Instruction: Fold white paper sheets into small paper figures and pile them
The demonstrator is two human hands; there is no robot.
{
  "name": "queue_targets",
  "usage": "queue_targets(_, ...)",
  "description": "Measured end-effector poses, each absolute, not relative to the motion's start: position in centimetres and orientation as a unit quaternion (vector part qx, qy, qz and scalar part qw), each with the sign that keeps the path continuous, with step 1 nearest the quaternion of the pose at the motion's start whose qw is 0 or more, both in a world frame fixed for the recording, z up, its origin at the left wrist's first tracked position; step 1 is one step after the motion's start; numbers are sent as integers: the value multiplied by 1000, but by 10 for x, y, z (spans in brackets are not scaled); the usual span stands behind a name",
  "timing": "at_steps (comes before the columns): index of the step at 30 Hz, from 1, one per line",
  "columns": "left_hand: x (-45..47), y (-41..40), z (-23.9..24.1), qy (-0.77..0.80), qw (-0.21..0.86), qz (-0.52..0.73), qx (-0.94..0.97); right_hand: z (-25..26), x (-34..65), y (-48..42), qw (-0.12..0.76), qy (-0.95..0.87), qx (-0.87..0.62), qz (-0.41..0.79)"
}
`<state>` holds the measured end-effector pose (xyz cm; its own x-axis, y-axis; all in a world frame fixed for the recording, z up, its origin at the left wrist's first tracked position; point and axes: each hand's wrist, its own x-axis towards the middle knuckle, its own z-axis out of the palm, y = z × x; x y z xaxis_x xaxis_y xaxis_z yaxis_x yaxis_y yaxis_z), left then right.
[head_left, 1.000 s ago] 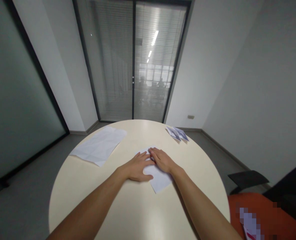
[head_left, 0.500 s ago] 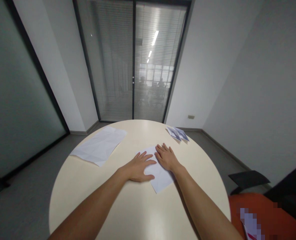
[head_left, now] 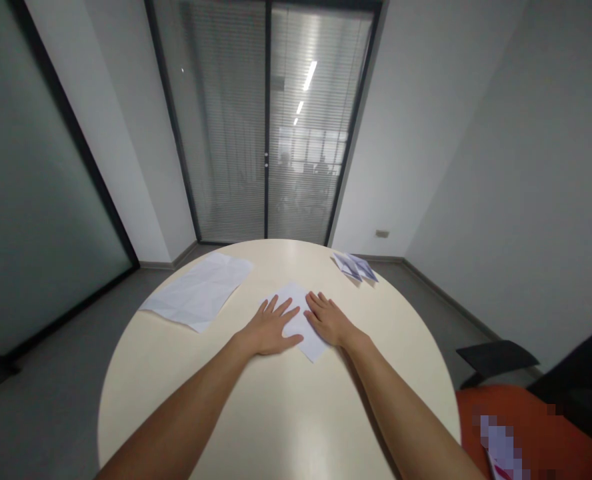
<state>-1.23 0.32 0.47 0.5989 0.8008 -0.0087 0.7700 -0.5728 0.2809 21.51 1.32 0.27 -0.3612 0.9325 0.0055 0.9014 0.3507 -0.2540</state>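
Observation:
A white sheet of paper (head_left: 297,325) lies on the round cream table (head_left: 286,413), partly covered by both hands. My left hand (head_left: 271,328) rests flat on its left side, fingers spread and thumb pointing right. On its right side lies my right hand (head_left: 330,320), palm down, with the fingers stretched out towards the far edge. Neither hand grips anything. Between the hands the paper shows, with one corner pointing towards me and another pointing away.
A larger creased white sheet (head_left: 201,290) lies at the table's far left. Folded paper pieces (head_left: 355,268) with printed patterns stand near the far right edge. An orange chair (head_left: 536,427) with a black armrest (head_left: 499,360) is at the right. Behind the table is a glass partition (head_left: 226,133).
The paper has slid away from me and slightly left under my hands. My left hand has shifted a little forward and left; the right has moved slightly left.

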Motion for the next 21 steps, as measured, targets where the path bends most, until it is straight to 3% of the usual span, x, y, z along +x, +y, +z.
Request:
queue_targets(6,-12,5,0,491,103,67,862,9,225,13,89,-787,-609,40)
queue_targets(11,-12,8,-2,528,89,71,842,15,216,10,142,-854,-497,63)
queue_targets(14,-11,7,-1,537,86,70,836,16,209,4,116,-862,-485,93)
queue_targets(21,-13,7,-1,533,93,83,837,14,227,5,62,-774,-622,98)
